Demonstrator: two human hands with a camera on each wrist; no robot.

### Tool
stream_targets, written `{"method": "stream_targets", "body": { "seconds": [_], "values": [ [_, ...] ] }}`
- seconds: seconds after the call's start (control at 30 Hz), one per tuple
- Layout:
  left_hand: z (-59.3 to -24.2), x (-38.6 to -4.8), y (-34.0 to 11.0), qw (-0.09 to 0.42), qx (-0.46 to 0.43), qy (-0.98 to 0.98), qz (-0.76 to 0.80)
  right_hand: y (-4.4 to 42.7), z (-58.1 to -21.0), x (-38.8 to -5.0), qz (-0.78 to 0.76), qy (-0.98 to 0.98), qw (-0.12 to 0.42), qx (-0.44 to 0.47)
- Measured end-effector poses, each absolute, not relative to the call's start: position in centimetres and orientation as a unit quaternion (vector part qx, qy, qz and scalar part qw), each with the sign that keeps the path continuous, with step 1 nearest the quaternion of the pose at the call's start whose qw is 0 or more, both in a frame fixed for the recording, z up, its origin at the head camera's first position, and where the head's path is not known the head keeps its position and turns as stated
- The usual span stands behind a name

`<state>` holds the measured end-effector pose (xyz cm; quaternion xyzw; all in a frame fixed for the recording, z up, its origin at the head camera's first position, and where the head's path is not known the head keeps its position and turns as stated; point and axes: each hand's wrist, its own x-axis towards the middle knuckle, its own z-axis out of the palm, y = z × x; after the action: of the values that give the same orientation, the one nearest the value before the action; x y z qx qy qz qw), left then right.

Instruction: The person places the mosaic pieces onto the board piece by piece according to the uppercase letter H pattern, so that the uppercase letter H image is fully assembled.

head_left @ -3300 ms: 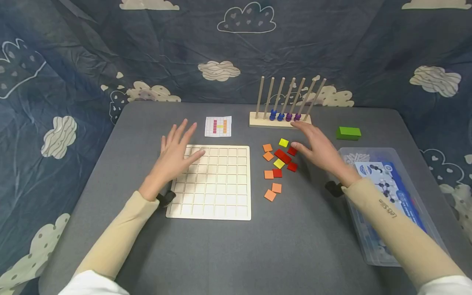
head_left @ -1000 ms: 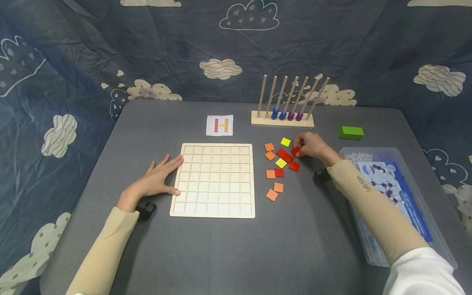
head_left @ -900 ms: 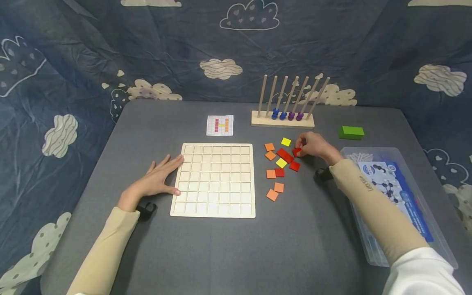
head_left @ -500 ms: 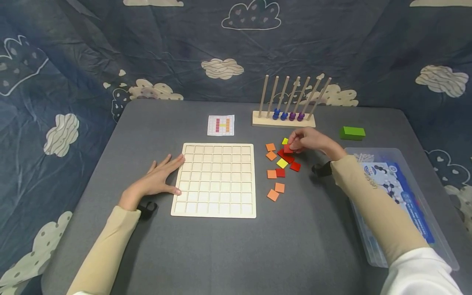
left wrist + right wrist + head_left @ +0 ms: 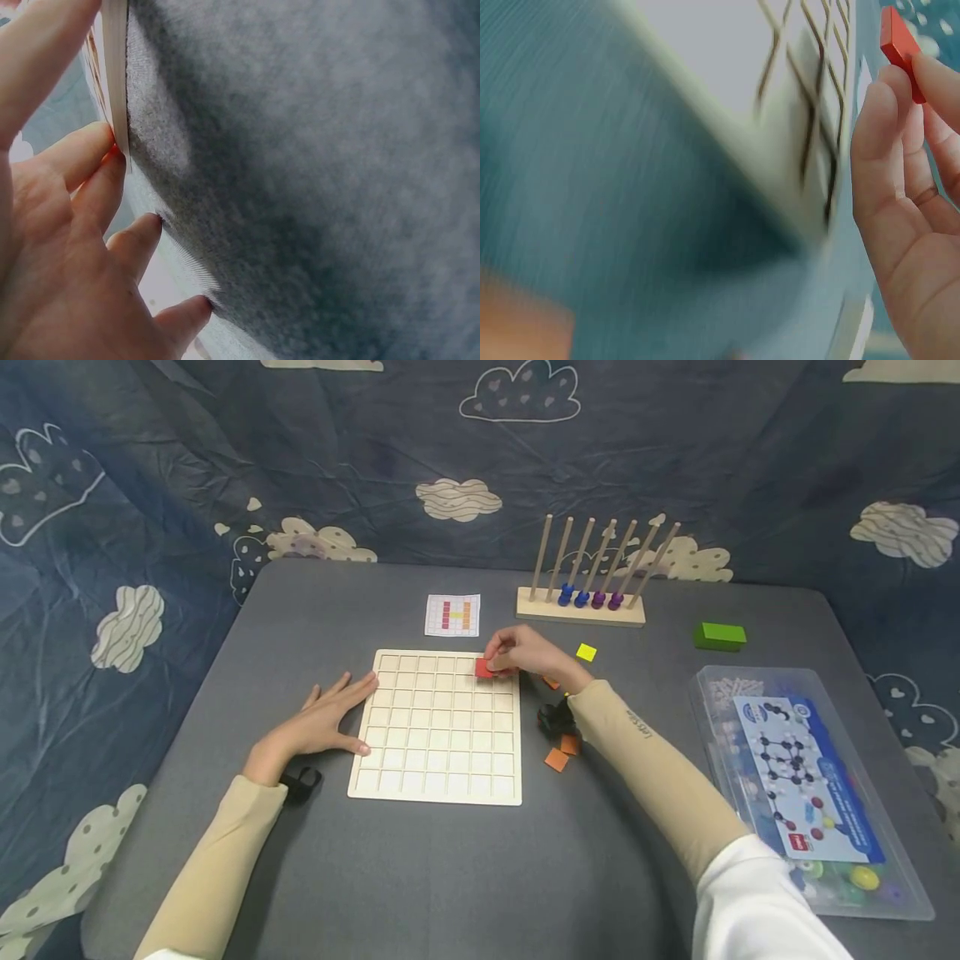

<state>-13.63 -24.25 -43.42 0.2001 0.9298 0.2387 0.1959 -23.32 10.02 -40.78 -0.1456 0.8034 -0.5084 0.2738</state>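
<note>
Beige, the left sleeve (image 5: 213,868) comes in from the near left and ends at the left hand (image 5: 315,727), whose grip holds nothing: its fingers are spread, and index finger and thumb touch the left edge of the wooden board (image 5: 431,739). The board lies on the tabletop (image 5: 427,877), its grid lines running near to far and left to right. Beyond it is the card (image 5: 452,615), printed with a coloured H.

Over the board's far right corner is the red tile (image 5: 482,668), clear of the wood in the right wrist view. It points left out of the fingers; its face looks roughly square, so a long axis is hard to tell. The right hand (image 5: 525,652) pinches it between thumb and fingers.

Right of the board lie orange tiles (image 5: 557,760), some partly hidden, and, farther, a yellow tile (image 5: 586,652). Beyond stands the peg stand (image 5: 581,613), its base running left to right. At the right are the green block (image 5: 720,637), also lengthwise left to right, and, nearer, the clear box (image 5: 795,678) with a booklet (image 5: 806,777) in or on it.
</note>
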Motion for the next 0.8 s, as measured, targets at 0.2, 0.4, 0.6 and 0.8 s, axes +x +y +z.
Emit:
{"method": "stream_targets", "body": {
  "seconds": [0.2, 0.4, 0.6, 0.8],
  "values": [
    [-43.3, -13.5, -24.4, 0.194, 0.199, 0.929, 0.243, 4.4, -41.8, -23.1, -0.513, 0.803, 0.267, -0.144],
    [-43.2, -13.5, -24.4, 0.195, 0.196, 0.930, 0.244, 1.3, -42.1, -22.8, -0.463, 0.841, 0.232, -0.156],
    [-43.1, -13.5, -24.3, 0.197, 0.195, 0.930, 0.242, -0.2, -41.5, -22.0, -0.358, 0.894, 0.189, -0.191],
    [-43.0, -13.5, -24.2, 0.200, 0.196, 0.928, 0.245, -0.8, -41.1, -21.6, -0.280, 0.923, 0.165, -0.206]
  ]
}}
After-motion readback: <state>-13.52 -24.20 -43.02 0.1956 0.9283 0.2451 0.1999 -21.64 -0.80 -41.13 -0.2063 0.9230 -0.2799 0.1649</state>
